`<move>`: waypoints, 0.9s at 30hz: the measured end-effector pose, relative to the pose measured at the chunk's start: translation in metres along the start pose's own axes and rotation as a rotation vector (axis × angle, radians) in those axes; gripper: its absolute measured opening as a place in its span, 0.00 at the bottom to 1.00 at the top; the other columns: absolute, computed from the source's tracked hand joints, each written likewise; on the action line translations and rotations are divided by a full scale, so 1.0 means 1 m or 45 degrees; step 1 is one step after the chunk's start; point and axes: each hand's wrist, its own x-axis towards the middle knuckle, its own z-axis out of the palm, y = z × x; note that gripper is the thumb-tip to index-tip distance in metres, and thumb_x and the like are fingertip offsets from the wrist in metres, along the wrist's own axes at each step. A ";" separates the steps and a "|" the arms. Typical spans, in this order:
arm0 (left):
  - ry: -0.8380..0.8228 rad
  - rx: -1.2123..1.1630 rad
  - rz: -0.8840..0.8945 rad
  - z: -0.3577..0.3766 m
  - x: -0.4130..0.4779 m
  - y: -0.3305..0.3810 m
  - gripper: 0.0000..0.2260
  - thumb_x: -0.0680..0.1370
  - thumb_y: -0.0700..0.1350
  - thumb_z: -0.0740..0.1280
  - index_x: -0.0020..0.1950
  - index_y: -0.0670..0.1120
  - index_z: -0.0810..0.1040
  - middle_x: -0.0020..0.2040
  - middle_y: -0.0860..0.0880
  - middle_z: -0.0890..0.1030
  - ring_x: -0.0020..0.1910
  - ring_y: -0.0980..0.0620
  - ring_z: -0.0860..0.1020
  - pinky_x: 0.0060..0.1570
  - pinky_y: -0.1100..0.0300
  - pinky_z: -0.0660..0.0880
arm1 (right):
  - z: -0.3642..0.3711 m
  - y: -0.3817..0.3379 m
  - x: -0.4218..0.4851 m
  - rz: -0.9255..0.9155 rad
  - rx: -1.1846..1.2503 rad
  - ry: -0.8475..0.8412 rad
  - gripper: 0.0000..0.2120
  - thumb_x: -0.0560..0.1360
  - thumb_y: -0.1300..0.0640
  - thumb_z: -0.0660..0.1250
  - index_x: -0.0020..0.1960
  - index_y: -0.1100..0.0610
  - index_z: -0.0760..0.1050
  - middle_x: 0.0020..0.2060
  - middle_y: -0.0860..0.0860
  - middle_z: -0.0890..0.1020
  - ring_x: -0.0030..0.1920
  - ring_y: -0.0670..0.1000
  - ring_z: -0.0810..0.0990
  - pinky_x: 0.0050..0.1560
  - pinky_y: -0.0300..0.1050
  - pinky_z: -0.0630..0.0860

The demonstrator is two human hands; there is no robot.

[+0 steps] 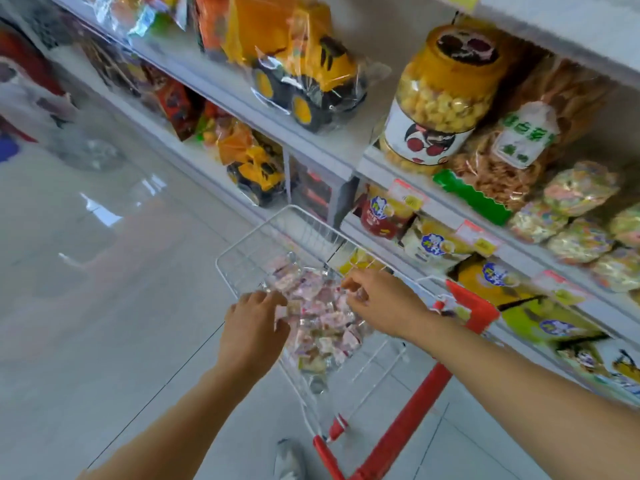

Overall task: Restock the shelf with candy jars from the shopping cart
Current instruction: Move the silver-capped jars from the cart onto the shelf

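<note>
Head view: where was the candy jar? asked the first one.

It was down in the white wire basket of the shopping cart, said the second. It was a clear jar full of pink wrapped sweets, and it looked a bit blurry.

Who held it?

A person did, with both hands. The left hand was on the jar's left side, and its fingers curled against it. The right hand was on the right side, near the top, and its fingers were bent round the jar too.

Did the jar sit on the bottom of the basket?

The second one could not tell.

Where was the shelf?

Just beside the cart, on the right. A big jar of yellow balls stood on it, near a yellow toy truck in a clear bag. Snack bags lay lower down.
</note>
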 end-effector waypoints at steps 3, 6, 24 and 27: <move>-0.092 0.100 -0.086 0.017 0.011 -0.035 0.23 0.78 0.47 0.64 0.72 0.49 0.67 0.74 0.48 0.66 0.74 0.46 0.61 0.70 0.54 0.58 | 0.039 0.015 0.027 0.068 -0.061 -0.159 0.10 0.77 0.55 0.63 0.56 0.58 0.74 0.49 0.52 0.77 0.49 0.55 0.77 0.47 0.49 0.73; -0.196 0.084 -0.170 0.039 0.016 -0.057 0.30 0.80 0.50 0.60 0.79 0.47 0.51 0.79 0.47 0.49 0.78 0.47 0.48 0.75 0.53 0.49 | 0.069 0.026 0.046 0.109 -0.114 -0.303 0.13 0.78 0.54 0.63 0.62 0.57 0.71 0.46 0.50 0.73 0.45 0.52 0.72 0.42 0.45 0.67; 0.104 -0.160 -0.314 0.104 0.002 -0.069 0.32 0.76 0.54 0.49 0.78 0.42 0.53 0.79 0.50 0.48 0.76 0.49 0.58 0.71 0.59 0.56 | 0.175 0.014 0.168 -0.004 0.050 -0.777 0.27 0.82 0.49 0.57 0.78 0.45 0.52 0.74 0.53 0.64 0.58 0.53 0.77 0.53 0.46 0.73; 0.171 -0.174 -0.316 0.112 0.002 -0.070 0.32 0.75 0.53 0.49 0.79 0.43 0.52 0.79 0.50 0.49 0.75 0.50 0.59 0.70 0.61 0.55 | 0.193 0.018 0.182 0.032 0.121 -0.781 0.25 0.82 0.49 0.56 0.77 0.47 0.56 0.75 0.54 0.64 0.67 0.56 0.71 0.63 0.49 0.71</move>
